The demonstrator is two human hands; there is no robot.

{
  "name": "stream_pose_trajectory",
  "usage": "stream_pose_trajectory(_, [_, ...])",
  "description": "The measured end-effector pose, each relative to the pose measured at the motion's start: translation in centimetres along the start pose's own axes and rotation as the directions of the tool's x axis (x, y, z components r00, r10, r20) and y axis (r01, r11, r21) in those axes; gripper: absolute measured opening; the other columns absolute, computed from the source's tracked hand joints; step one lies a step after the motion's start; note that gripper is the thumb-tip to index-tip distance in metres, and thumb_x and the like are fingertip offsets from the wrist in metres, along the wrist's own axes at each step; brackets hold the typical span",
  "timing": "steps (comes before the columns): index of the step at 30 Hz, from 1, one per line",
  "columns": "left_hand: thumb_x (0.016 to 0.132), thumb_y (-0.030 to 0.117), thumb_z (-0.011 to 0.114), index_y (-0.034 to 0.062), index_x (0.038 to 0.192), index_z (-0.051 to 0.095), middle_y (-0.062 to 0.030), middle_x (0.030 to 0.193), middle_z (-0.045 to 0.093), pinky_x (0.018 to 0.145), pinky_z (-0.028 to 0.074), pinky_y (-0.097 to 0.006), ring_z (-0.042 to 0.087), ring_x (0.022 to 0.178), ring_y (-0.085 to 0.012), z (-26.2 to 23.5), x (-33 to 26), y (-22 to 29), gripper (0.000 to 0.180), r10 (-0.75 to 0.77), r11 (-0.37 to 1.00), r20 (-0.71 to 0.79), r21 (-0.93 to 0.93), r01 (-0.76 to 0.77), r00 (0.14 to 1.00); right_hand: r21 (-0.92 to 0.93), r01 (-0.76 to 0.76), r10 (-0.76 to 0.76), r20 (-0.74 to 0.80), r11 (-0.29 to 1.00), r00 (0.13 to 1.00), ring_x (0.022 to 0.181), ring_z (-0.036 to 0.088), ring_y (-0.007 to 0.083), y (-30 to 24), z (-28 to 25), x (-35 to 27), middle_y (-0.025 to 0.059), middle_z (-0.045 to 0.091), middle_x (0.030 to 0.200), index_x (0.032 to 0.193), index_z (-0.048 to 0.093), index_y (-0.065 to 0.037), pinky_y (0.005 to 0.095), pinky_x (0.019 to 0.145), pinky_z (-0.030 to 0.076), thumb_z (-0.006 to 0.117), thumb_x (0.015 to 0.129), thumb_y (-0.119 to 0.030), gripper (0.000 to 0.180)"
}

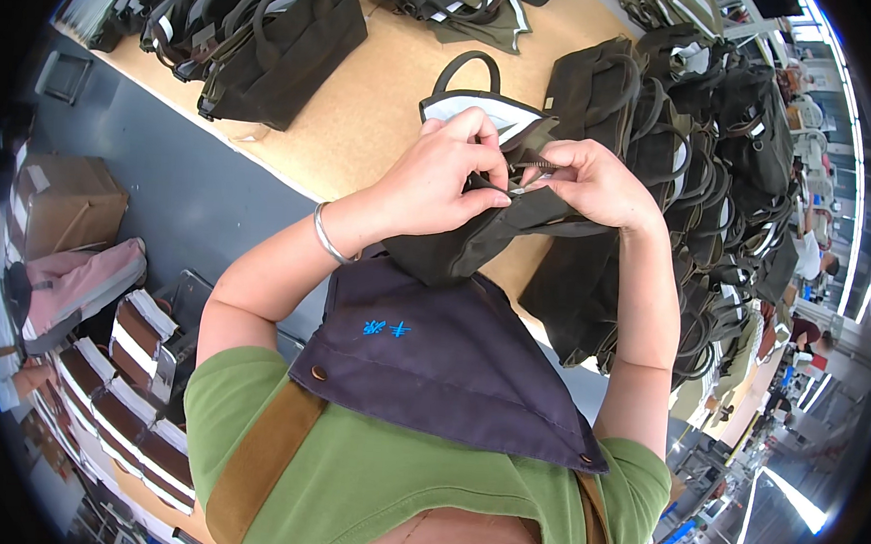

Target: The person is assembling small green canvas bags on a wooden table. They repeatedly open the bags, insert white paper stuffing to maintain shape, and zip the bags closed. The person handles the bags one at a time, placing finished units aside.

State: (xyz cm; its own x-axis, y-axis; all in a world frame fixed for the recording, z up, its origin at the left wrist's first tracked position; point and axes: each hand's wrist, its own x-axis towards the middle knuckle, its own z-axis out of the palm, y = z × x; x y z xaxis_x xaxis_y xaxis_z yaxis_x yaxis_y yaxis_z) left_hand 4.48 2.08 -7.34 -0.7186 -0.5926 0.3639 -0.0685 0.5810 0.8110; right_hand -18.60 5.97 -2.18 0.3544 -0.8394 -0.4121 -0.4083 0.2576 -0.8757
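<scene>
From where I stand, the dark bag [471, 240] is right in front of the person's chest, held up over the near edge of the desk [364, 123], its mouth between the two hands. The left hand [455, 166] is at the bag's left side, thumb and fingers pinched together on the fabric by the opening. The right hand [600, 182] is at the bag's right side, its thumb and fingers also closed on the edge, beside a short stretch of zip [539, 165].

What matters most here is that zip: it lies at the bag's mouth, in the gap between the hands, running roughly from one to the other. The right hand looks the nearer of the two, seeming to touch it; the left is only a little way off. Whether the right fingers grip the teeth or just the cloth alongside, I can't tell.

The body of the bag sags below the hands, toward the apron [432, 359], and is too crumpled for me to judge its long axis. On the bag's far side, a white lining [508, 118] shows and a handle [496, 75] arches up, away from the person. More dark bags [704, 138] crowd to its right.
</scene>
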Motion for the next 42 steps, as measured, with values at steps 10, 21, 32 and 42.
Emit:
stream_pose_trajectory(10, [0.077,0.018,0.076,0.0105,0.081,0.065,-0.0010,0.099,0.054,0.090,0.033,-0.035,0.053,0.098,-0.0161,0.0,-0.1,0.4,0.013,-0.079,0.997,0.053,0.027,0.077,0.995,-0.061,-0.040,0.044,0.063,0.997,0.997,0.086,0.063,0.0080,-0.3,0.0,0.0,0.0057,0.068,0.090,0.091,0.065,0.006,0.0237,0.080,0.052,0.046,0.078,0.019,0.026])
stream_pose_trajectory(21, [0.078,0.021,0.075,0.0096,0.080,0.065,-0.0018,0.097,0.053,0.090,0.032,-0.035,0.054,0.096,-0.0175,0.1,-0.1,0.9,0.015,-0.117,0.992,0.058,0.049,0.115,0.991,-0.027,-0.043,0.043,0.018,0.999,0.999,0.076,0.057,0.0032,-0.4,0.4,-0.3,0.0004,0.066,0.081,0.098,0.068,0.005,0.0211,0.069,0.048,0.054,0.083,0.012,0.022])
stream_pose_trajectory(32, [0.076,0.022,0.076,0.0094,0.077,0.065,-0.0024,0.095,0.053,0.086,0.033,-0.034,0.053,0.091,-0.0178,0.3,-0.1,1.3,0.016,-0.168,0.982,0.033,0.087,0.165,0.985,-0.039,-0.070,0.070,0.008,0.997,0.998,0.073,0.055,0.0015,-0.8,0.5,-0.5,-0.0017,0.063,0.077,0.096,0.068,0.004,0.0198,0.064,0.046,0.053,0.083,0.012,0.021])
stream_pose_trajectory(42, [0.075,0.022,0.077,0.0089,0.077,0.067,-0.0033,0.093,0.053,0.086,0.033,-0.034,0.054,0.090,-0.0187,0.7,-0.2,1.3,0.016,-0.192,0.976,-0.003,0.106,0.191,0.981,-0.005,-0.055,0.055,0.050,0.998,0.997,0.065,0.044,0.0001,-0.2,0.1,-0.5,-0.0059,0.056,0.072,0.098,0.069,0.003,0.0196,0.055,0.036,0.052,0.083,0.010,0.024])
